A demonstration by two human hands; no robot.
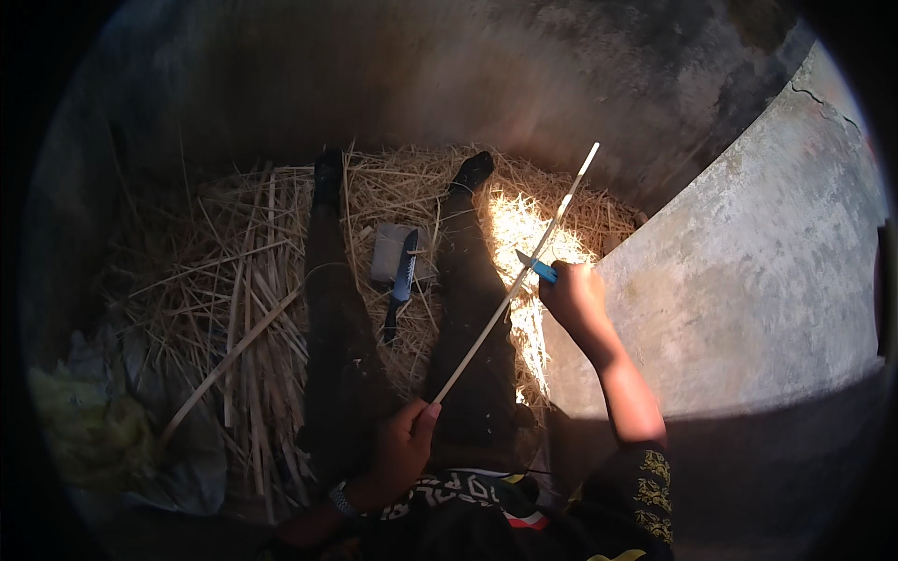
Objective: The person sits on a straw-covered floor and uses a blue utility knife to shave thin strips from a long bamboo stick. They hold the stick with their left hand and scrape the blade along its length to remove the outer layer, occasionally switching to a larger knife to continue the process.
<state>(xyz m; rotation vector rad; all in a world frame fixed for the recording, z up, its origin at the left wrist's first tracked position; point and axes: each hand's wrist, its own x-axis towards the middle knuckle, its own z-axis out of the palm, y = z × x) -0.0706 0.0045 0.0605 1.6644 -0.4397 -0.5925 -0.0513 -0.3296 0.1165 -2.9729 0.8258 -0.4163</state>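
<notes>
A long thin pale strip of wood or cane point(488, 328) slants from my lap up to the far right. My left hand point(404, 447), with a watch on its wrist, is closed around the near end of the strip. In my right hand point(574, 292) is a small knife with a blue handle point(543, 270), its blade lying against the strip about midway along. Between my outstretched legs, a larger knife with a dark blade and black handle point(403, 280) rests partly on a grey block point(385, 251).
Straw-like shavings point(421, 173) cover the floor around my legs. Long strips point(251, 355) lie piled to the left, near a yellowish sack or bag point(89, 430). A bare wall point(393, 75) stands beyond my feet, and a sunlit concrete surface point(739, 290) rises at the right.
</notes>
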